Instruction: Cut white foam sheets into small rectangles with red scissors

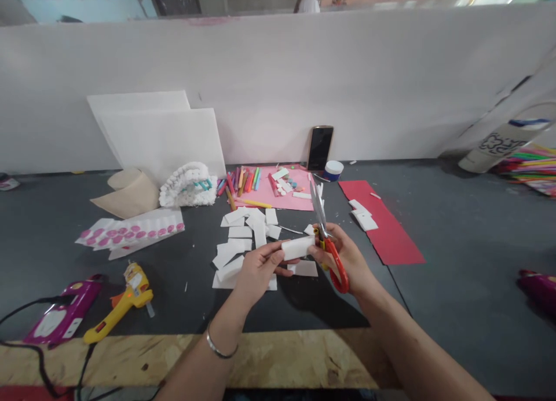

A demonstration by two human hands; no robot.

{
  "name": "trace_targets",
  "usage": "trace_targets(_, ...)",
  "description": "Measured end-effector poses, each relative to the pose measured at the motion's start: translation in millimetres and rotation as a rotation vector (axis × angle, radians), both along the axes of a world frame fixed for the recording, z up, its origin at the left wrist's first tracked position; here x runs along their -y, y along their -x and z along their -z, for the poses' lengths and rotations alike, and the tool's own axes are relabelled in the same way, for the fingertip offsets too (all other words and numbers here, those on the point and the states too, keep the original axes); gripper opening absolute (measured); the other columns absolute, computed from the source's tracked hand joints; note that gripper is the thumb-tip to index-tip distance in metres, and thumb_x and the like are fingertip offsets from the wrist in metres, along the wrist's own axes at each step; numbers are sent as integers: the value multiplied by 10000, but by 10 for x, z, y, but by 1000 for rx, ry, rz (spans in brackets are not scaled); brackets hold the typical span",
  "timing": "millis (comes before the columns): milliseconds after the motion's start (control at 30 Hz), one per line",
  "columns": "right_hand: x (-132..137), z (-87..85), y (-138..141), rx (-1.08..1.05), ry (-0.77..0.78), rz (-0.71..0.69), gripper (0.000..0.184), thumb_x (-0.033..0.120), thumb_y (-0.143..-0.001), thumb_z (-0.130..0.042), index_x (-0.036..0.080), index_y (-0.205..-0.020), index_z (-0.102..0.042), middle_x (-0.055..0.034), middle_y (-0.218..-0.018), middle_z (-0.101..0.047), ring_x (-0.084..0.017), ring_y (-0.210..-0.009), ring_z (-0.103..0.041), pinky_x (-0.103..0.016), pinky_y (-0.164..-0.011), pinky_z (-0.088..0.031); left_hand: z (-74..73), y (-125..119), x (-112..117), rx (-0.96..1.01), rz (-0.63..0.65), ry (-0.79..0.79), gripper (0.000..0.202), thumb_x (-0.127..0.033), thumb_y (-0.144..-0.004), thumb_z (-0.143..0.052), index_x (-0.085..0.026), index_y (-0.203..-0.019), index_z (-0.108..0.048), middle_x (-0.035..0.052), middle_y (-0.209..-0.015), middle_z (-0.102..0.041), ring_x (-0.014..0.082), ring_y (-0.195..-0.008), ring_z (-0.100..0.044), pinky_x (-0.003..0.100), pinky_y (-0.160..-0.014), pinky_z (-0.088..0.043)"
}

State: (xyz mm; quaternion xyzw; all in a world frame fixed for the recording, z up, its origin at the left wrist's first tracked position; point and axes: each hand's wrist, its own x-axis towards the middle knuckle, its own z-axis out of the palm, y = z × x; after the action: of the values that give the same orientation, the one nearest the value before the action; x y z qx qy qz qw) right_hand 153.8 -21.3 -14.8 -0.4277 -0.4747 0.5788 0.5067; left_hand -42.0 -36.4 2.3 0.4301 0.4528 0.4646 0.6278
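Two bare hands on my feed, logged item by item. Left hand (256,273): fingers (267,261) clenched around a white foam block (297,248), which is held in the air above the dark surface (456,262), near the middle of my view. A metal bangle (221,344) circles that wrist. Right hand (345,256): fingers (324,251) closed on red-handled scissors (336,268), the steel blades (318,207) upright and lying together, tips toward the far wall. The blades stand just beside the end of the block; I cannot tell whether they touch it.

Handling note from my station: I would keep the block pinched firmly, with the left fingers well back from the blades and the scissors square to the foam.

Nearby stock: loose white foam pieces (243,239) scattered below the hands; one red card strip (388,230) with further white pieces on it, right of the scissors; one pink sheet (297,198) carrying colored sticks and white scraps; one yellow hot glue gun (130,299) at lower left, beside a magenta case (65,311); one white sheet of pink dots (130,233); white boards (160,134) and a phone (320,148) leaning against the white wall (347,82).
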Motion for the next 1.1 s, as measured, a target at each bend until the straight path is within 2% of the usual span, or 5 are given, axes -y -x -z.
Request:
trace_targets(200, 7, -30, -7, -19, 10, -4, 522, 304, -641, -871, 256, -1063, -566, 54, -776, -564, -95, -627, -484, -221, -548, -369, 53, 26, -13, 20, 15, 10, 524, -463, -707, -770, -108, -1090, -721, 143, -1021, -747, 289, -850, -749, 285, -627, -613)
trace_targets(567, 14, -33, -2, 11, -4, 7, 528, 343, -644, -861, 257, -1067, -555, 42, -786, -568, -108, -633, -503, -233, -550, -392, 58, 18, -2, 20, -5, 18, 442, -432, -716, -774, -133, -1041, -744, 125, -970, -752, 295, -849, -750, 298, -636, -619)
trace_targets(833, 10, -70, 20, 55, -15, 38, 542, 375, -619, -873, 256, -1038, -551, 47, -760, -578, -112, -636, -510, -233, -567, -418, 41, 9, 0, -3, 15, 29, 453, -460, -669, -799, -128, -962, -701, 97, -823, -753, 283, -832, -750, 290, -612, -616)
trace_targets(1100, 24, -61, 55, 96, -10, 35, 551, 440, -608, -872, 267, -1007, -534, 34, -761, -594, -138, -647, -543, -253, -558, -456, 70, 7, 2, -102, -8, 27, 376, -450, -697, -768, -141, -869, -639, 60, -689, -713, 271, -784, -754, 211, -481, -551)
